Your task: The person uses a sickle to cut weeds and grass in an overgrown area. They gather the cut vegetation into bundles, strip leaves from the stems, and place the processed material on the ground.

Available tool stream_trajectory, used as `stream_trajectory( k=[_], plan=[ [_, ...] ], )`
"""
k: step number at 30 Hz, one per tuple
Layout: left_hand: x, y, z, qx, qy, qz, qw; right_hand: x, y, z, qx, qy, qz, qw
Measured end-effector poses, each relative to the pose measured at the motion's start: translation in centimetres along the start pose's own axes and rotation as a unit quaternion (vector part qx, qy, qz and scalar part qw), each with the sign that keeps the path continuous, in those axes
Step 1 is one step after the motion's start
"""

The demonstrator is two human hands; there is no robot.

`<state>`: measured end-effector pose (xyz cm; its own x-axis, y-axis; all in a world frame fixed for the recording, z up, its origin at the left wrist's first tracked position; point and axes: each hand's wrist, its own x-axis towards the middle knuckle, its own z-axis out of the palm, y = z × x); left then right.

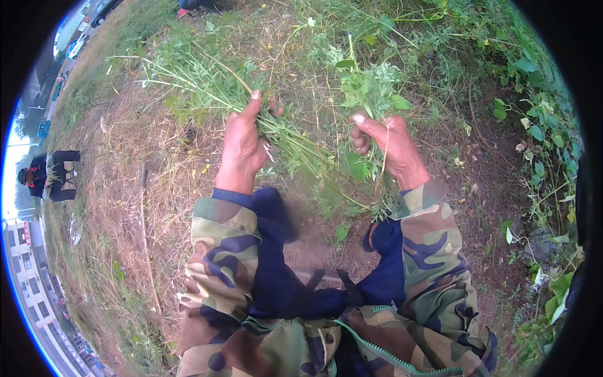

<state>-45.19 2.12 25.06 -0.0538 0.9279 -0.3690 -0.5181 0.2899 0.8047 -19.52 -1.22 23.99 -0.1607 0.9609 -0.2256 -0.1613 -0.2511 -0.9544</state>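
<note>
My left hand is closed around a thick bundle of leafy green stems. The leaves fan out to the upper left, and the bare stem ends point down to the right. In my right hand is a smaller bunch of feathery green plants, mixed with a few broad, smooth leaves. Thin roots or stems trail below that hand towards the camouflage cuff. The two bunches are apart at the hands; their lower ends come close together above my legs. Some fingers of both hands are hidden by the plants.
A long wooden-handled tool lies on dry grass to the left. Broad-leaved vines grow thickly along the right. Farther left stands a person holding greenery. Part of another person shows at the top edge. A pale building rises beyond the grass.
</note>
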Motion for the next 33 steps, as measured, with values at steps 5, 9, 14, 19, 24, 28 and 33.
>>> stream_trajectory(
  k=[5,9,14,19,24,28,33],
  plan=[
    [-0.2,-0.6,1.6,0.001,-0.004,0.006,1.0,-0.8,2.0,4.6,-0.063,-0.09,-0.008,0.994],
    [-0.9,-1.4,2.2,0.028,-0.031,-0.023,0.999,-0.6,2.5,3.9,-0.137,-0.096,0.012,0.986],
    [-0.8,-1.3,2.5,0.008,-0.046,-0.024,0.999,-0.4,2.0,3.3,-0.081,-0.042,-0.011,0.996],
    [-1.1,-0.7,2.3,0.018,-0.055,-0.012,0.998,-0.4,1.0,3.9,-0.047,-0.06,-0.045,0.996],
    [-1.4,-0.9,2.7,0.023,-0.062,-0.021,0.998,-0.6,0.8,3.4,-0.05,-0.09,0.029,0.994],
    [-1.7,-0.6,2.8,0.021,-0.094,-0.016,0.995,-0.2,0.7,2.8,-0.055,-0.004,0.0,0.998],
    [-1.8,-0.7,2.8,0.032,-0.085,0.003,0.996,0.1,0.7,2.3,0.024,0.056,-0.009,0.998]
  ],
)
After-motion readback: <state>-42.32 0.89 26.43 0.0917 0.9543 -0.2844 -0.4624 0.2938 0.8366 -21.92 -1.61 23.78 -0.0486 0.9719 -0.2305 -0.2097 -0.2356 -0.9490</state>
